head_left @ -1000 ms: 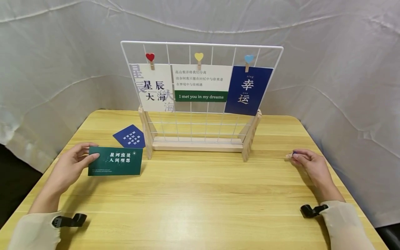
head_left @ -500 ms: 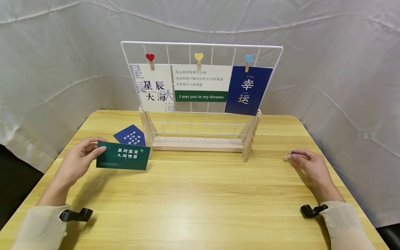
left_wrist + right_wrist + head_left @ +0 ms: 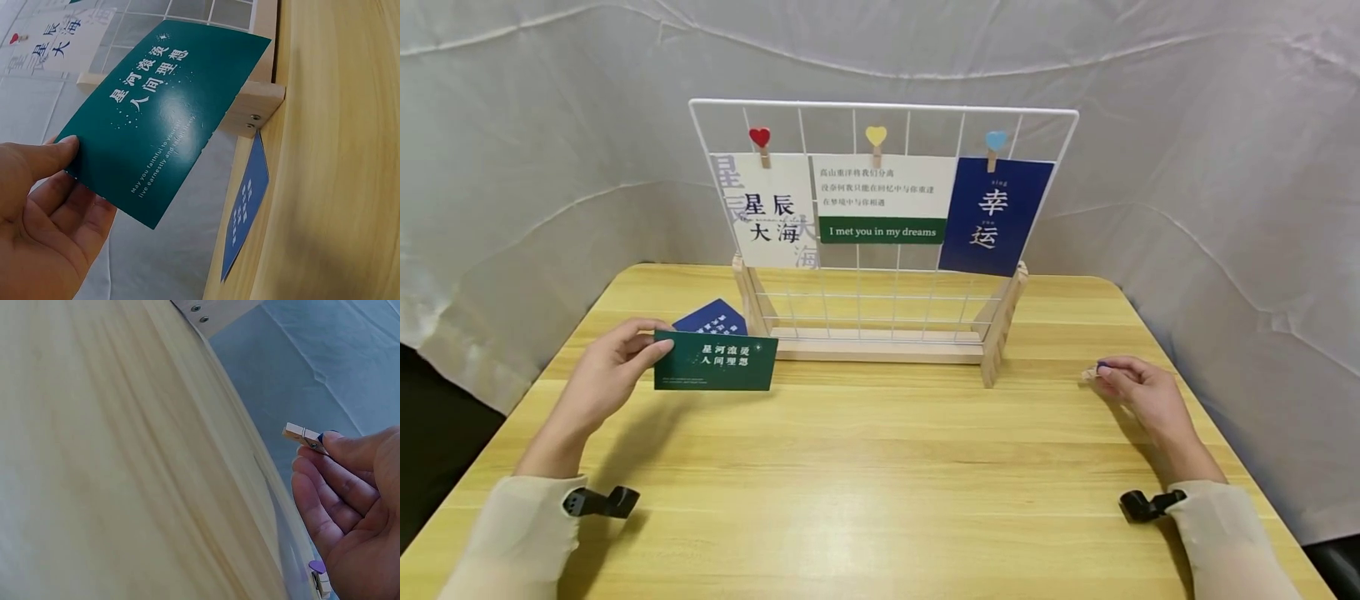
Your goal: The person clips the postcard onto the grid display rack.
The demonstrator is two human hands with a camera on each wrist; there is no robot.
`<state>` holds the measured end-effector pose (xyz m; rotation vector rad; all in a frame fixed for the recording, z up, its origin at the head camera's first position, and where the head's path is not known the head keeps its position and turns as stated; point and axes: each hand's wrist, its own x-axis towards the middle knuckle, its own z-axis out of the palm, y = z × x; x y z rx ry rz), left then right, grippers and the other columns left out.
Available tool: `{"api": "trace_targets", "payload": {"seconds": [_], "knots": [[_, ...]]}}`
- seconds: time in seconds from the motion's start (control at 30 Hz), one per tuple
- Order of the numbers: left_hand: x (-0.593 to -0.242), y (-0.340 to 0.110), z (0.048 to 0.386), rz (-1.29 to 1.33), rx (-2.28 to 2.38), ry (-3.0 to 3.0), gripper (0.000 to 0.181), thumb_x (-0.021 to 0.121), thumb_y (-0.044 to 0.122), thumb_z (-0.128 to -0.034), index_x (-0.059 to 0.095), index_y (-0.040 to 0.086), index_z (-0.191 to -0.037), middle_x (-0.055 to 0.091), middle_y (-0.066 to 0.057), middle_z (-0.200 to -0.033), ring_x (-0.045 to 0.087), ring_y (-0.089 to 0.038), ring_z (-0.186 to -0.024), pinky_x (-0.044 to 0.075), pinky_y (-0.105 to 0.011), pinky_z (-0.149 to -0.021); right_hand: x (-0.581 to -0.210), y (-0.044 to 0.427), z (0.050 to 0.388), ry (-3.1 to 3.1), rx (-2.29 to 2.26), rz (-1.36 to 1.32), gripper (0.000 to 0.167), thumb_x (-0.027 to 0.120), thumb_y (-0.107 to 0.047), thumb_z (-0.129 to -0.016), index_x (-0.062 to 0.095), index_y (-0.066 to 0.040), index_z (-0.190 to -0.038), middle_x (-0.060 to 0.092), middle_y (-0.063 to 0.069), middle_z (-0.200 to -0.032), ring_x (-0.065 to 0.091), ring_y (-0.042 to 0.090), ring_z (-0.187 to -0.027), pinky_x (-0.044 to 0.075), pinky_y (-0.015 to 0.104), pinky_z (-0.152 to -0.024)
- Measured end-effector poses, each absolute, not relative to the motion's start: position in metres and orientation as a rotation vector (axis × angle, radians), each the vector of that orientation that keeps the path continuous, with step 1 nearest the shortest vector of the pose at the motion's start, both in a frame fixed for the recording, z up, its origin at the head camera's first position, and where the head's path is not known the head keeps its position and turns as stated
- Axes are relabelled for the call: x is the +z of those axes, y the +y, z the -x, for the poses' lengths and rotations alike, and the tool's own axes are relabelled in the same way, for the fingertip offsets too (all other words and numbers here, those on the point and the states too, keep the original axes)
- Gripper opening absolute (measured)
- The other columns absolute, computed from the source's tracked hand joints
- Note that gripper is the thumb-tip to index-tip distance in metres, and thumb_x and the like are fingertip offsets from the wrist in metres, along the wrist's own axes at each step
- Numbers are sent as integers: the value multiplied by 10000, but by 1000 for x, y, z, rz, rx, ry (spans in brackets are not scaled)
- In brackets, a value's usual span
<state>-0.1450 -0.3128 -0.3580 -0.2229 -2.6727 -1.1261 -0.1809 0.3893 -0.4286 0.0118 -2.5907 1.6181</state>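
My left hand (image 3: 602,379) pinches the left end of a green card (image 3: 715,377) with white lettering, thumb in front. The card hangs above the table, left of a white wire grid board (image 3: 887,107) in a wooden stand (image 3: 880,350). In the head view it overlaps part of a blue card (image 3: 709,317) lying on the table. My right hand (image 3: 1150,404), over the table's right side, pinches a small wooden clothespin (image 3: 303,434) with a dark blue end, partly hidden by the thumb.
Clipped along the board are a white card (image 3: 775,179), a white-and-green card (image 3: 883,187) and a blue card (image 3: 1037,196), under red (image 3: 760,137), yellow (image 3: 876,136) and light blue (image 3: 996,140) heart clothespins. A purple-topped clothespin (image 3: 317,567) shows beside my right hand.
My left hand has carried the green card to the right and away from me, towards the stand, so it covers more of the loose blue card. The right hand stays nearly still.
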Motion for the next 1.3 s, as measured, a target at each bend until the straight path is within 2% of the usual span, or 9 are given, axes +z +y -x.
{"api": "trace_targets", "payload": {"seconds": [0.3,0.43,0.67,1.0,1.3], "knots": [[-351,-304,154,223,-1145,-2683,299,530,256,-1026,558,66,-1256,693,-186,-1033,602,-165,-778,407,-227,-645,-423,384,179,-2440,1790,-74,381,639,-151,-962,556,105,-1232,727,-90,-943,692,75,-840,537,188,-743],[-350,-301,157,213,-1148,-2689,305,523,275,-1027,554,78,-1257,694,-176,-1036,604,-193,-793,409,-237,-665,-419,380,178,-2494,1670,-89,354,636,-171,-967,592,82,-1210,722,-117,-937,691,70,-836,536,184,-738],[-351,-294,162,265,-1197,-2645,279,530,228,-1026,556,50,-1239,692,-185,-1024,614,-170,-780,417,-200,-684,-411,373,178,-2547,1517,-129,391,624,-177,-975,581,126,-1218,719,-117,-946,688,49,-850,537,184,-733],[-352,-281,170,292,-1271,-2622,267,531,217,-1025,551,46,-1230,689,-197,-1051,639,-157,-803,449,-157,-709,-393,352,178,-2607,1388,-165,372,626,-229,-975,620,53,-1217,725,-67,-961,676,30,-838,531,174,-733],[-353,-270,179,333,-1334,-2587,283,550,192,-1015,557,31,-1248,672,-200,-1090,638,-138,-842,489,-147,-709,-376,328,176,-2602,1383,-242,372,618,-230,-980,622,53,-1221,725,-42,-980,672,48,-870,525,162,-739]]}}
